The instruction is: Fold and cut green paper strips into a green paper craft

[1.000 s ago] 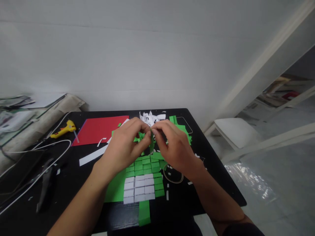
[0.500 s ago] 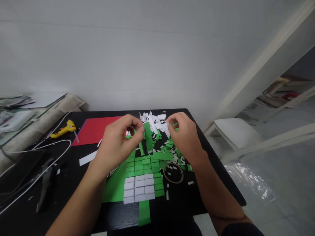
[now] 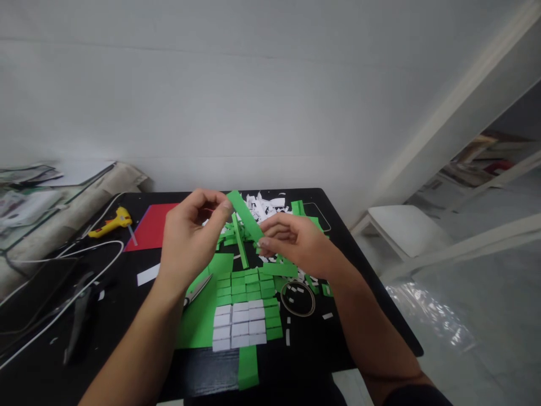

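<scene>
- Left hand (image 3: 190, 231): thumb and forefinger pinch the upper end of a green strip (image 3: 245, 216).
- Right hand (image 3: 300, 242): thumb and fingertips close together at the strip's lower end; exact grip partly hidden.
- Strip held aslant between both hands, raised over the table (image 3: 321, 338).
- Handling, as judged: light pinch, both ends square, no hard pull; paper this thin would likely crease or twist. Any fold best pressed from one edge across.
- Below: a narrow green piece (image 3: 240, 242), then rows of green and white blocks (image 3: 239, 324); elbows and wrists best clear of these.
- Scissors (image 3: 196, 290) on a green sheet (image 3: 198, 327), partly behind the left wrist.
- Containers: no box or tray made out. A pale ring (image 3: 298, 299) encircles a few white scraps (image 3: 300, 290).
- Farther off: white paper heap (image 3: 264, 206), red sheet (image 3: 154, 225), yellow glue gun (image 3: 112, 223).
</scene>
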`<state>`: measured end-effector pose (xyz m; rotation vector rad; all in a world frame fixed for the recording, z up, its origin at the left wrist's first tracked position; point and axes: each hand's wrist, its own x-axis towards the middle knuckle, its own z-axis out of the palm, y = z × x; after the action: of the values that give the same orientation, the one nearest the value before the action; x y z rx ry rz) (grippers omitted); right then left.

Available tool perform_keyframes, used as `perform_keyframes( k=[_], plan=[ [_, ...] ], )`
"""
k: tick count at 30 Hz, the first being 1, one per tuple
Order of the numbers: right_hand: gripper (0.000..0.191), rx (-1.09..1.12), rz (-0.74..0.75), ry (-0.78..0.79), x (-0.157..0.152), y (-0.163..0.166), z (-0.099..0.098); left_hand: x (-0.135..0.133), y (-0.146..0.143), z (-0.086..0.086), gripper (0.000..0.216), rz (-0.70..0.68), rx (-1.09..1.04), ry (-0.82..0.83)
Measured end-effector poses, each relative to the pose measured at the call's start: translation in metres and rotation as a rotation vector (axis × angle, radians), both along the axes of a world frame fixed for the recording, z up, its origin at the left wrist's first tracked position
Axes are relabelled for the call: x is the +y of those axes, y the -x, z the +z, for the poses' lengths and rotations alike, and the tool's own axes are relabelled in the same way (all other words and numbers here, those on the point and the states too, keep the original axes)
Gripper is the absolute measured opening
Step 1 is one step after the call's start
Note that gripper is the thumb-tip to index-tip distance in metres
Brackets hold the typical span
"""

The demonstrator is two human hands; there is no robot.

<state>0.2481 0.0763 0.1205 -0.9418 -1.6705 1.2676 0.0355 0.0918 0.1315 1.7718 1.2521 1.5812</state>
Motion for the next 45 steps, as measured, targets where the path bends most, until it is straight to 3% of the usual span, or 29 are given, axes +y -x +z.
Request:
perform_keyframes(
  k=[4, 9, 13, 23, 26, 29, 31, 37, 45],
  plan=[
    [0.013, 0.132, -0.104, -0.015, 0.000, 0.006, -0.001, -0.001, -0.002, 0.000, 0.010, -0.085, -0.055, 0.031],
    [0.014, 0.152, -0.172, -0.096, -0.001, 0.008, 0.000, -0.002, 0.000, -0.002, 0.011, -0.321, 0.151, 0.116],
    [0.015, 0.142, -0.231, -0.137, -0.003, 0.008, 0.001, -0.007, -0.003, 0.001, 0.008, -0.396, 0.204, 0.141],
    [0.011, 0.175, -0.320, -0.250, -0.008, 0.013, -0.001, -0.009, -0.012, 0.001, 0.011, -0.342, 0.079, 0.147],
    [0.003, 0.052, -0.426, -0.471, -0.013, 0.015, -0.001, -0.011, -0.013, 0.002, 0.011, -0.303, -0.011, 0.133],
    [0.008, -0.092, -0.515, -0.727, -0.017, 0.019, 0.000, -0.013, -0.014, 0.003, 0.015, -0.279, -0.057, 0.124],
    [0.011, -0.158, -0.519, -0.798, -0.019, 0.021, 0.000, -0.013, -0.014, 0.002, 0.015, -0.286, -0.060, 0.119],
    [0.008, -0.230, -0.502, -0.819, -0.018, 0.021, 0.000, -0.013, -0.013, -0.001, 0.011, -0.278, -0.006, 0.062],
    [0.010, -0.216, -0.466, -0.729, -0.020, 0.019, 0.004, -0.012, -0.011, -0.003, 0.014, -0.291, 0.184, -0.043]
  ],
)
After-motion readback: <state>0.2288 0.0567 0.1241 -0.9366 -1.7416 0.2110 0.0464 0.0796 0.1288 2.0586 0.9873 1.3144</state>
